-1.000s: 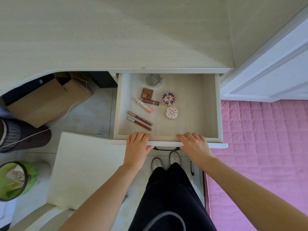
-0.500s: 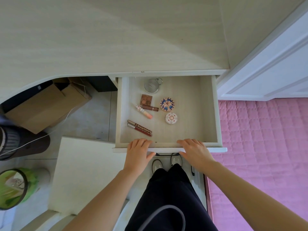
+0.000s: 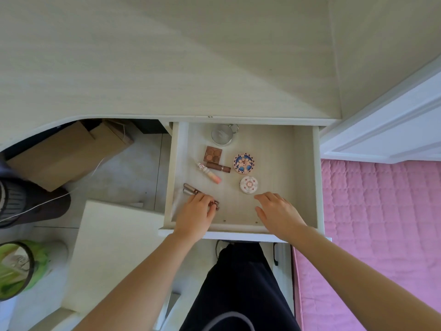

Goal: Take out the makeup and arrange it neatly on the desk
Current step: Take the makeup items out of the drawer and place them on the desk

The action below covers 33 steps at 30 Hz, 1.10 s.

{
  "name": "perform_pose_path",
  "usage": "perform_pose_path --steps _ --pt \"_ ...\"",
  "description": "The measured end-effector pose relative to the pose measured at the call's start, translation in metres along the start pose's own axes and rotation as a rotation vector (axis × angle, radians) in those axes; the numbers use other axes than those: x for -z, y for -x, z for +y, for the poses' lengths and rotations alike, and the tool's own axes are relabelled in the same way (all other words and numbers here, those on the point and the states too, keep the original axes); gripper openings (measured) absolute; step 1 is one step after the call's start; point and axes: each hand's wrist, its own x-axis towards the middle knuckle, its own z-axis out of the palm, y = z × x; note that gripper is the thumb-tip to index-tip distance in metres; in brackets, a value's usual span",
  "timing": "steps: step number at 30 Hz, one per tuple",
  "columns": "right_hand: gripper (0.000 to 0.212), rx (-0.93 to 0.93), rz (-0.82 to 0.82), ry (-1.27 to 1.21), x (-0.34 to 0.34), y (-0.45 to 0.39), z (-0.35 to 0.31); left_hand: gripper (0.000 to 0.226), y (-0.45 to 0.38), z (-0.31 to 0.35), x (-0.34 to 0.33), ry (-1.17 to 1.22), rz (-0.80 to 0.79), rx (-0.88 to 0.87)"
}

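the drawer (image 3: 305,177) stands pulled out below the pale wooden surface (image 3: 167,56), and both hands are inside it near its front edge. the left hand (image 3: 196,213) lies over the pair of lip gloss tubes (image 3: 189,188) at the front left of the drawer, its fingers curled onto them, with the tubes' far ends showing past the knuckles. the right hand (image 3: 278,211) hovers spread and relaxed over the bare drawer floor, holding nothing, its fingertips just short of the small white round compact (image 3: 249,184). beyond that sits the larger round compact with a blue pattern (image 3: 244,163). to its left lie a brown lipstick (image 3: 218,167), a slim pink tube (image 3: 209,172) and a square eyeshadow palette (image 3: 213,154), the three close together. at the back of the drawer is a round silver tin (image 3: 222,134) with a ring beside it. a pink quilted bed (image 3: 381,223) lies to the right of the drawer.
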Motion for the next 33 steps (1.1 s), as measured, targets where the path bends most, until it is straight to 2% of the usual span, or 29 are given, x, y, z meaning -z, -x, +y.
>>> perform_pose_path --steps 11,16,20,23,27,33 --pt "0.039 0.015 -0.066 0.034 0.02 -0.105 0.022 0.03 -0.108 0.014 0.013 -0.042 0.019 0.056" --pt "0.046 -0.095 -0.11 0.006 0.014 -0.142 0.024 0.032 -0.163 0.017 0.013 -0.068 0.078 0.08" --pt "0.059 -0.207 -0.085 -0.058 -0.008 -0.158 0.021 0.055 -0.192 0.017 0.004 -0.11 0.121 0.052" --pt "0.069 -0.227 -0.024 -0.019 -0.023 -0.163 0.015 0.071 -0.203 0.017 -0.006 -0.166 0.078 0.04" --pt "0.075 -0.266 0.036 -0.01 -0.034 -0.164 0.008 0.072 -0.199 0.017 -0.025 -0.212 -0.003 0.013" --pt "0.077 -0.298 0.077 -0.018 -0.04 -0.162 0.004 0.064 -0.185 0.012 -0.042 -0.222 0.113 -0.061"
